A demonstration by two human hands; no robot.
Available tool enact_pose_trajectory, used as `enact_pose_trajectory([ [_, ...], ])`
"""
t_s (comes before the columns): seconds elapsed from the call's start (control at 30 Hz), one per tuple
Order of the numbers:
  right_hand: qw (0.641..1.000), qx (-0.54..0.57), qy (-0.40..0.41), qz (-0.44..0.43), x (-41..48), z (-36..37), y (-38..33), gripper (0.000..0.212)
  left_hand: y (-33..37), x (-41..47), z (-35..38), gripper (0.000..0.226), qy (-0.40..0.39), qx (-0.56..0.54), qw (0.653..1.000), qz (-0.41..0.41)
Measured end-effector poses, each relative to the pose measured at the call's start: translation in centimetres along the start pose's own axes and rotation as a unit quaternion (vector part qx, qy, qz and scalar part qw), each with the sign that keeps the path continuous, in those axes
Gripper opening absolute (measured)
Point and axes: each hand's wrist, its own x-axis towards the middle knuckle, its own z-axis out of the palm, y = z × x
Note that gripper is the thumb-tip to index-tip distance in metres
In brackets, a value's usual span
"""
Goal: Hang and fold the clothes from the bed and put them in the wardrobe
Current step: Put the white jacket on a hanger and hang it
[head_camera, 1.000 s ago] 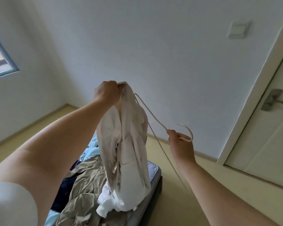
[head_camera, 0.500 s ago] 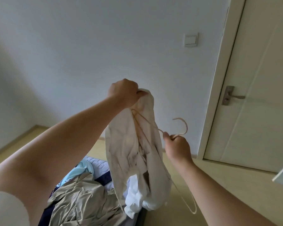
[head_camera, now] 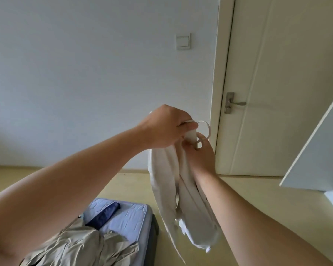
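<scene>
1. My left hand (head_camera: 167, 129) has its grip curled tight around the top of a cream garment (head_camera: 165, 181), held up in the air.
2. My right hand (head_camera: 200, 154), touching it, seems to pinch the neck of a pale hanger (head_camera: 209, 129); it is partly hidden.
3. Below lies the bed (head_camera: 127, 214), carrying a khaki garment (head_camera: 81, 244) and a navy cloth (head_camera: 104, 214).

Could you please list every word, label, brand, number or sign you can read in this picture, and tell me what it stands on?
There are none to read. The wall switch, the door handle plate, the white garment, the hanger and the khaki garment on the bed show no lettering.
</scene>
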Motion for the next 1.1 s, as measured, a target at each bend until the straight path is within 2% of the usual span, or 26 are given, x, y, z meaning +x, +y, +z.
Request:
enact_pose_trajectory([
  [0.03, 1.0, -0.009, -0.007, -0.012, 0.2, -0.3, 0.0, 0.012, 0.1, 0.2, -0.1, 0.027, -0.008, 0.003, 1.0, 0.012],
  [0.1, 0.999, -0.017, 0.005, -0.03, 0.6, -1.2, -0.1, 0.036, 0.2, 0.2, -0.1, 0.026, -0.039, 0.024, 0.998, 0.034],
  [0.17, 0.998, -0.017, 0.026, -0.049, 1.1, -2.1, -0.3, 0.041, -0.1, 0.5, -0.2, 0.029, -0.081, 0.07, 0.993, 0.055],
  [0.27, 0.995, -0.039, 0.049, -0.078, 1.8, -3.7, -0.8, 0.041, -1.3, 1.4, -0.6, 0.007, -0.17, 0.049, 0.984, 0.031],
  [0.33, 0.993, -0.064, 0.054, -0.084, 2.4, -4.7, -1.0, 0.036, -1.8, 1.9, -0.3, 0.031, -0.23, -0.047, 0.972, -0.004],
  [0.37, 0.992, -0.079, 0.055, -0.087, 2.6, -5.2, -1.2, 0.033, -2.0, 2.3, 0.2, 0.032, -0.221, -0.113, 0.969, -0.018],
  [0.4, 0.99, -0.093, 0.053, -0.09, 2.8, -5.7, -1.4, 0.03, -2.0, 2.5, 0.8, 0.037, -0.171, -0.148, 0.974, -0.017],
  [0.43, 0.988, -0.106, 0.051, -0.101, 3.1, -6.2, -1.5, 0.03, -2.0, 3.0, 1.5, 0.045, -0.099, -0.13, 0.987, -0.002],
  [0.47, 0.985, -0.119, 0.049, -0.115, 3.2, -6.5, -1.7, 0.032, -2.3, 3.5, 2.3, 0.052, -0.049, -0.055, 0.996, 0.042],
  [0.53, 0.982, -0.127, 0.051, -0.131, 3.2, -7.0, -2.1, 0.033, -2.3, 4.4, 4.1, 0.061, -0.047, 0.085, 0.987, 0.129],
  [0.57, 0.984, -0.109, 0.06, -0.128, 3.2, -7.0, -2.2, 0.033, -2.2, 4.8, 5.0, 0.06, -0.067, 0.118, 0.98, 0.144],
  [0.67, 0.994, -0.029, 0.052, -0.095, 2.9, -7.3, -2.9, 0.029, -1.4, 6.5, 6.7, 0.04, -0.059, 0.13, 0.975, 0.168],
  [0.73, 0.997, 0.047, 0.008, -0.053, 2.9, -7.9, -3.6, 0.023, -1.2, 7.8, 6.6, 0.032, -0.043, 0.134, 0.972, 0.187],
  [0.83, 0.979, 0.19, -0.061, 0.039, 3.4, -9.7, -4.0, 0.019, -1.3, 9.0, 5.9, 0.031, -0.035, 0.118, 0.972, 0.202],
  [0.87, 0.981, 0.172, -0.073, 0.05, 3.6, -10.4, -4.0, 0.023, -1.4, 9.2, 5.8, 0.034, -0.03, 0.109, 0.972, 0.206],
  [0.97, 0.992, -0.059, -0.11, 0.018, 3.8, -11.7, -3.0, 0.03, -1.3, 9.1, 5.8, 0.041, -0.023, 0.081, 0.971, 0.223],
  [1.1, 0.957, -0.185, -0.211, 0.068, 3.6, -11.7, -0.4, 0.029, -1.0, 7.9, 6.1, 0.045, -0.04, 0.066, 0.967, 0.241],
])
